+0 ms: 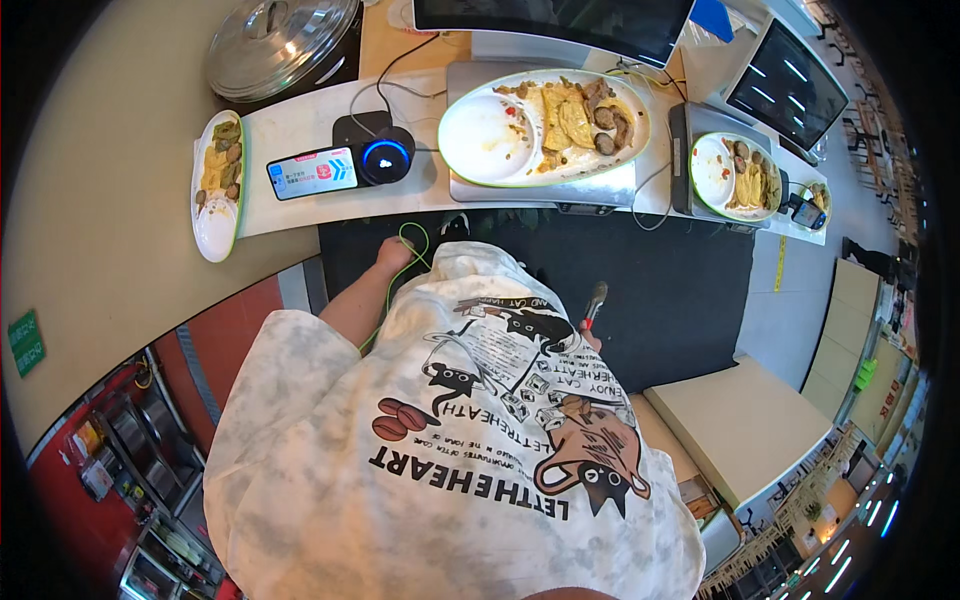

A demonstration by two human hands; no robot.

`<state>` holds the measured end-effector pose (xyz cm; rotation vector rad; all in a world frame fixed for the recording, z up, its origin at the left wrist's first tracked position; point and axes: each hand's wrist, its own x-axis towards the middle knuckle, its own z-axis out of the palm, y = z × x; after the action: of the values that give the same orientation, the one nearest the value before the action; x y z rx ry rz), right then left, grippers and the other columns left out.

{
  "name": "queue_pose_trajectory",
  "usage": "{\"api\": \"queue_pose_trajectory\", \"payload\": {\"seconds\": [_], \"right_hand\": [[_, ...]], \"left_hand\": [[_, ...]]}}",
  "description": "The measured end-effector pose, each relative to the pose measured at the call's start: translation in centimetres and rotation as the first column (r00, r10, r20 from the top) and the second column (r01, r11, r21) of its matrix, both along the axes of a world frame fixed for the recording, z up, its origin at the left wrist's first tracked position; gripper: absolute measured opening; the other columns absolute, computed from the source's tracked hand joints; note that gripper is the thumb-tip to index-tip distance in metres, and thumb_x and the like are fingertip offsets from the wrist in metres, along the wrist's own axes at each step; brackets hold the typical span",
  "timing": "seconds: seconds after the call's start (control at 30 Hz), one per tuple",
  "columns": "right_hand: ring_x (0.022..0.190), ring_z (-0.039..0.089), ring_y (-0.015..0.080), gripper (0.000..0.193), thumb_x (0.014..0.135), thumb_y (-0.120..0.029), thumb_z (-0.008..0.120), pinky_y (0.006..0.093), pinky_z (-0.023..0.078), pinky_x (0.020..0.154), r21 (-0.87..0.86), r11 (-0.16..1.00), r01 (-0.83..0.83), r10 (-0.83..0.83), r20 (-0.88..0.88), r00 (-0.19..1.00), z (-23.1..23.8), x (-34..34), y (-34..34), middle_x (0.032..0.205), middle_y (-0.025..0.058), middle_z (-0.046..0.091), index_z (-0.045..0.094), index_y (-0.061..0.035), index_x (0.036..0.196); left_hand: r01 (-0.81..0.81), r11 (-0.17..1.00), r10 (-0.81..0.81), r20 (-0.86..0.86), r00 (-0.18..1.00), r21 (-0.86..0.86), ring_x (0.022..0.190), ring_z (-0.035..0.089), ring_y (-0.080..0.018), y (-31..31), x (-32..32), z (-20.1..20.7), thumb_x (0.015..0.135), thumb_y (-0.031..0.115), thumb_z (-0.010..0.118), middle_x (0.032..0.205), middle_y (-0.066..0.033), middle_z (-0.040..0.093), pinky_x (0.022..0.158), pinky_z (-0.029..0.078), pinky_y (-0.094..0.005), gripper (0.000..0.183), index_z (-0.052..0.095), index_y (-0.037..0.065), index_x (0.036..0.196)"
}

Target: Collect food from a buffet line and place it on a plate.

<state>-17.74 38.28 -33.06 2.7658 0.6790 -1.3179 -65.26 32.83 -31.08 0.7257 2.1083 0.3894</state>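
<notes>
Left hand (pixel 392 254) pinching a thin green cord (pixel 415 240), right hand (pixel 588 335) clenching a grey-and-red handled utensil (pixel 596 302), both hovering below the white worktop (pixel 300 130) carrying an oval green-rimmed food plate (pixel 480 140)

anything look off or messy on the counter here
Mostly tidy. The middle plate has its left half bare apart from smears and scattered bits, with the food piled to the right. The left plate overhangs the counter edge.

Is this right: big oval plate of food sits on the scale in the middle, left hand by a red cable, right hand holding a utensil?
Not quite. The cable by the left hand is green, not red, as the head view shows. The rest holds: the oval plate sits on the scale, and the right hand holds a utensil.
</notes>
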Motion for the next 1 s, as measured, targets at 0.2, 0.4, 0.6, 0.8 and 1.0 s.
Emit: {"api": "queue_pose_trajectory", "payload": {"seconds": [0.2,0.4,0.6,0.8,1.0], "right_hand": [[0.087,0.057,0.0299,0.070,0.069,-0.050,0.061,0.0351,0.042,0.073,-0.032,0.996,-0.086,0.086,0.008,0.996,0.5,-0.3,0.4,0.088,0.0249,0.059,0.055,0.0168,0.088],[0.087,0.057,0.0295,0.069,0.069,-0.050,0.061,0.0353,0.042,0.073,-0.052,0.998,-0.036,0.035,-0.018,0.999,1.4,-2.1,0.9,0.088,0.0244,0.059,0.055,0.0164,0.088],[0.088,0.056,0.0290,0.068,0.069,-0.049,0.061,0.0354,0.041,0.073,-0.075,0.996,0.045,-0.047,-0.028,0.998,1.9,-0.9,1.2,0.089,0.0239,0.059,0.055,0.0160,0.089],[0.076,0.058,0.0255,0.059,0.072,-0.045,0.060,0.0356,0.043,0.065,-0.028,0.991,-0.131,0.131,0.004,0.991,0.6,-0.6,1.3,0.078,0.0196,0.060,0.058,0.0130,0.083],[0.038,0.045,0.0174,0.042,0.079,-0.035,0.058,0.0309,0.032,0.033,0.181,0.976,-0.119,0.153,-0.185,0.971,6.1,-1.5,6.3,0.052,0.0076,0.048,0.050,0.0000,0.058]], "left_hand": [[-0.518,0.855,0.496,0.318,0.808,-0.018,0.049,0.052,-0.0171,-0.9,-0.8,2.7,0.075,0.010,0.052,0.064,-0.0099,0.057,0.043,0.041,-0.0282,0.014,0.058,-0.001,0.082],[-0.265,0.960,0.277,0.167,0.946,-0.093,0.047,0.049,-0.0157,-5.5,-2.9,0.0,0.076,0.010,0.050,0.062,-0.0087,0.055,0.041,0.038,-0.0260,0.014,0.058,0.000,0.081],[-0.138,0.990,0.139,0.077,0.987,-0.010,0.061,0.057,-0.0229,-5.2,0.1,-0.1,0.073,0.012,0.049,0.073,-0.0144,0.060,0.056,0.044,-0.0320,0.017,0.060,-0.001,0.078],[0.049,0.999,-0.051,-0.066,0.997,-0.023,0.085,0.057,-0.0323,-3.8,-0.8,-3.7,0.072,0.021,0.050,0.087,-0.0212,0.060,0.072,0.044,-0.0359,0.027,0.061,0.000,0.085],[-0.434,0.901,0.433,0.134,0.891,-0.023,0.093,0.055,-0.0323,-2.1,1.0,-0.7,0.074,0.026,0.047,0.094,-0.0237,0.058,0.078,0.042,-0.0355,0.033,0.061,-0.001,0.090]]}}
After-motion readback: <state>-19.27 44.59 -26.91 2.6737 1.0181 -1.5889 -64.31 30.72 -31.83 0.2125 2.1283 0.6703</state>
